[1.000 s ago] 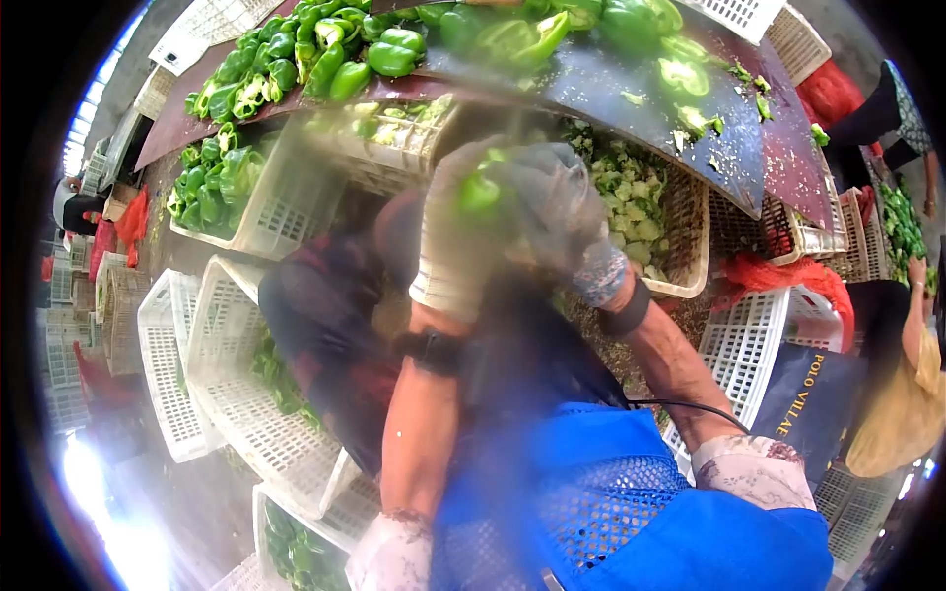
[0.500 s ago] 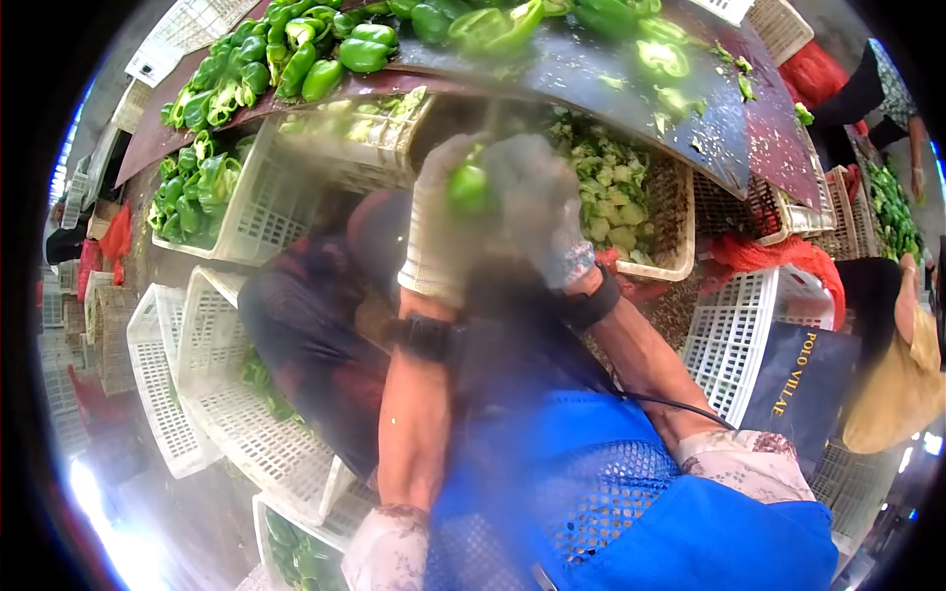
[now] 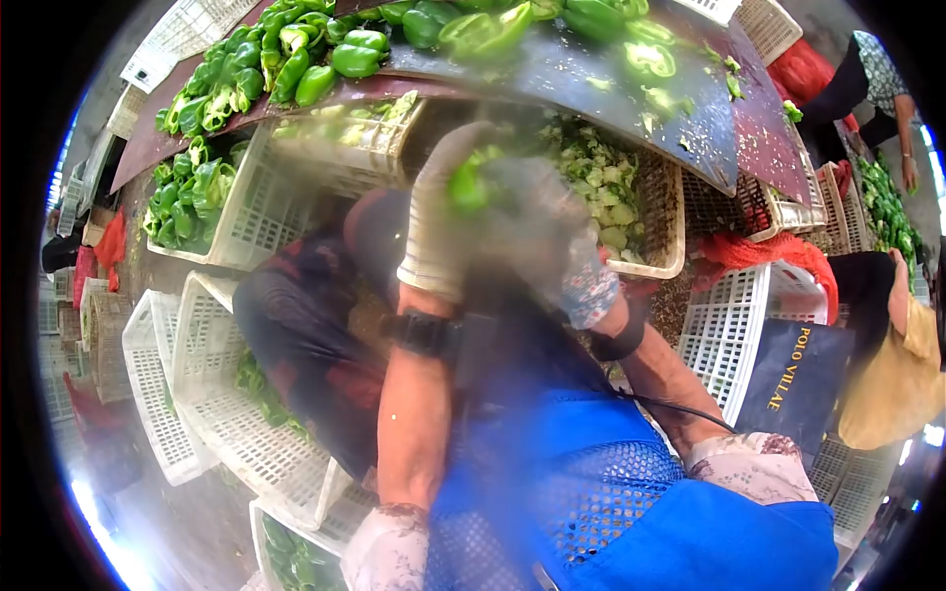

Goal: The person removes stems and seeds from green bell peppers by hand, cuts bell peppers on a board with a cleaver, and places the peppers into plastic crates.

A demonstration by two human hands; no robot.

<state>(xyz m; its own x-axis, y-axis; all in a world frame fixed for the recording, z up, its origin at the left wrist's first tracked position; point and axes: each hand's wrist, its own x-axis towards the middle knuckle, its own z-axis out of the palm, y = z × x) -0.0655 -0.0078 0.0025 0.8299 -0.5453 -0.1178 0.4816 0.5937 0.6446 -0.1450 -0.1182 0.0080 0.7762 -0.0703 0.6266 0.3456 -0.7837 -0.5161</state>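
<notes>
My left hand (image 3: 437, 222), in a whitish glove, is closed round a green bell pepper (image 3: 470, 183) in the middle of the head view. Close beside the pepper is my gloved right hand (image 3: 554, 212), smeared by a blurred patch; its fingers, and anything in them, do not show clearly. Just beyond my hands stands a crate (image 3: 674, 222) of pale green pepper cores (image 3: 613, 202). Above it slopes a dark board (image 3: 591, 98) bearing a halved green pepper (image 3: 488, 34), a cut piece (image 3: 650, 59) and scattered seeds.
Whole green peppers (image 3: 357, 54) lie heaped on the board's left side. A white crate (image 3: 258, 212) of peppers stands at left, with nested white crates (image 3: 246, 424) below it. At right are a crate (image 3: 724, 340) with red netting (image 3: 778, 261), a dark bag (image 3: 796, 379) and another person's arm (image 3: 904, 138).
My right hand has turned and its wrist has shifted down and to the right. My left hand still holds the pepper, nearly in place. The view has shifted slightly.
</notes>
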